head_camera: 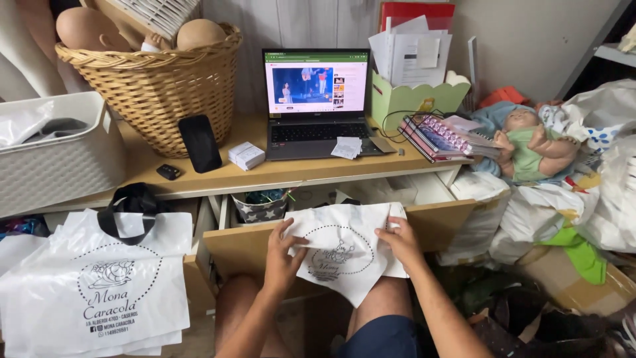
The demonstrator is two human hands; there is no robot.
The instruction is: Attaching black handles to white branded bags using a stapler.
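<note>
Both hands closed on a white plastic bag with a black dotted-circle print (341, 252), held over the lap in front of the open wooden drawer (245, 248). Left hand (281, 262) pinching the bag's 9 o'clock edge, thumb on top and fingers curled beneath. Right hand (399, 242) gripping the 3 o'clock edge the same way, set slightly higher. Bag stretched flat between them, long axis running roughly 9 to 3 o'clock, one corner drooping toward 6 o'clock between the knees. Neither hand nearer than the other; both already touching it.

At 9 o'clock of the left hand, well apart, a stack of matching white printed bags with a black loop handle (93, 292). At 12 o'clock, on the wooden surface (218, 178), an open grey laptop with a lit screen (317, 99); left of it a small white box (246, 155), a black phone (200, 142) leaning on a woven wicker basket (156, 86). At 2 o'clock, a green paper organiser (411, 96), spiral notebooks (440, 136) and a baby doll in green (533, 147).
</note>
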